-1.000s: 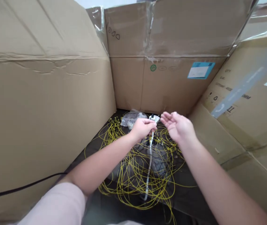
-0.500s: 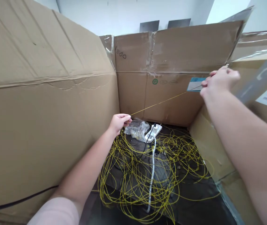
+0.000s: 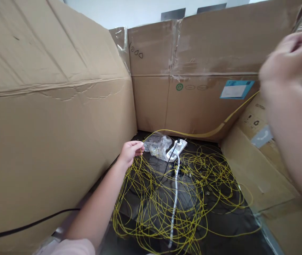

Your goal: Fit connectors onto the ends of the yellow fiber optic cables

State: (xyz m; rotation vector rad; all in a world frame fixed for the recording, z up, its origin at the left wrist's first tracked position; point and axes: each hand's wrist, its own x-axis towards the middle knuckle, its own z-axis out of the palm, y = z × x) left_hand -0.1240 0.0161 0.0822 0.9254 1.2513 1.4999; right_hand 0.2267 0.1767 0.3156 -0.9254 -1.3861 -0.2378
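Note:
My left hand (image 3: 130, 151) is low between the cardboard walls, its fingers pinched on a thin yellow cable (image 3: 193, 135). That cable sags in a blurred arc up toward my right hand (image 3: 290, 58), which is raised near the camera at the upper right and smeared by motion. Its fingers look curled, and the cable leads to them. A loose tangle of the same yellow cable (image 3: 172, 198) lies on the dark floor below my hands.
Tall cardboard boxes (image 3: 47, 106) wall the space on the left, back and right. A white power strip (image 3: 176, 148) with a white cord and a crumpled clear plastic bag (image 3: 157, 144) lie near the back. A black cable (image 3: 21, 226) runs along the left box.
My right hand has risen further up and to the right, closer to the camera. The taut yellow cable between my hands now sags in a curve. My left hand dropped slightly.

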